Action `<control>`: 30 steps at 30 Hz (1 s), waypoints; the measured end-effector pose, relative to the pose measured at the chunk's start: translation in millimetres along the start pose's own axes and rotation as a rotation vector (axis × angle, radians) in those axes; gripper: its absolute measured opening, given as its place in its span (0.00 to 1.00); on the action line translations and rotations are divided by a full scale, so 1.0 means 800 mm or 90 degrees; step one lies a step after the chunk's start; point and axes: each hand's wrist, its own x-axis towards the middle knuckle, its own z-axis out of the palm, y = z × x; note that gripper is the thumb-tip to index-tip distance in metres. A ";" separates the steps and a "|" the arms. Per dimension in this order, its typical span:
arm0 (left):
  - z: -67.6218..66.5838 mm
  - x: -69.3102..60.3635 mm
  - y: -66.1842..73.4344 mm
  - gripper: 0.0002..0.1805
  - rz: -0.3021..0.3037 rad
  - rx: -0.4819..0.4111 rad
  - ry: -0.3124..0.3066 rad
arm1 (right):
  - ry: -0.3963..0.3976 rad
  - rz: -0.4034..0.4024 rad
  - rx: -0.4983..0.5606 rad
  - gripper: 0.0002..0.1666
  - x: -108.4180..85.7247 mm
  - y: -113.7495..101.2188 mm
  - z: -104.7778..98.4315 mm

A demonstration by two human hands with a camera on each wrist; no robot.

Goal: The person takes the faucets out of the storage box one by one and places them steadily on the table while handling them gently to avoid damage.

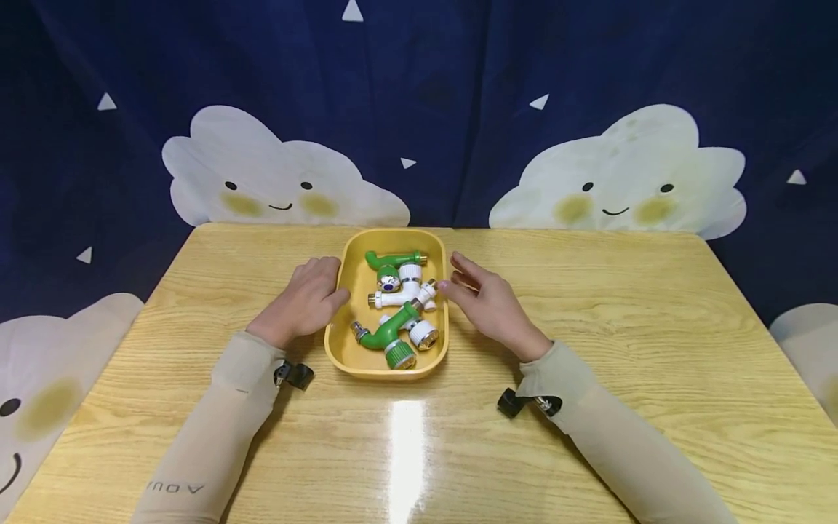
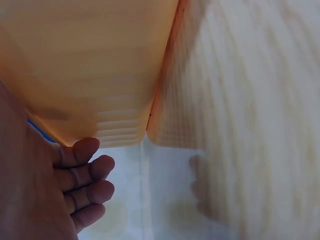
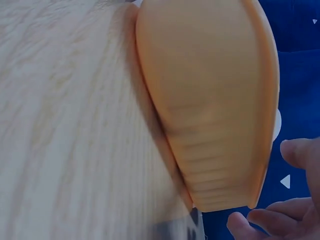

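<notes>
A yellow plastic basin (image 1: pixel 386 375) holds several taps: a green one (image 1: pixel 396 260) at the far end, a white one (image 1: pixel 393 298) in the middle and a green one (image 1: pixel 386 333) near the front. My left hand (image 1: pixel 308 302) grips the basin's left rim, thumb over the edge. In the left wrist view the curled fingers (image 2: pixel 87 175) are beside the basin wall (image 2: pixel 100 60). My right hand (image 1: pixel 491 306) is at the right rim with relaxed fingers, thumb tip at the edge. The right wrist view shows that hand (image 3: pixel 290 205) beside the basin (image 3: pixel 210 110), thumb and fingers apart.
The basin stands on a light wooden table (image 1: pixel 589 437), near its far edge. Behind hangs a dark blue curtain (image 1: pixel 445 87) with white clouds and triangles. A black wrist device (image 1: pixel 294 375) is on the left sleeve, another (image 1: pixel 511 402) on the right.
</notes>
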 end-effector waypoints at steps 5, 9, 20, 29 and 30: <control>0.001 -0.001 -0.001 0.12 -0.004 0.004 -0.005 | 0.008 -0.013 -0.011 0.43 -0.003 -0.006 -0.003; 0.001 -0.002 -0.001 0.14 -0.008 0.014 -0.004 | 0.009 -0.030 -0.021 0.42 -0.007 -0.011 -0.003; -0.001 -0.003 0.000 0.17 0.004 0.028 -0.001 | 0.041 -0.131 -0.170 0.41 -0.027 -0.035 0.003; 0.001 -0.004 -0.004 0.17 0.019 0.022 -0.003 | 0.035 -0.163 -0.216 0.42 -0.041 -0.046 0.012; 0.001 -0.004 -0.005 0.17 0.019 0.020 -0.003 | 0.032 -0.162 -0.218 0.42 -0.042 -0.046 0.012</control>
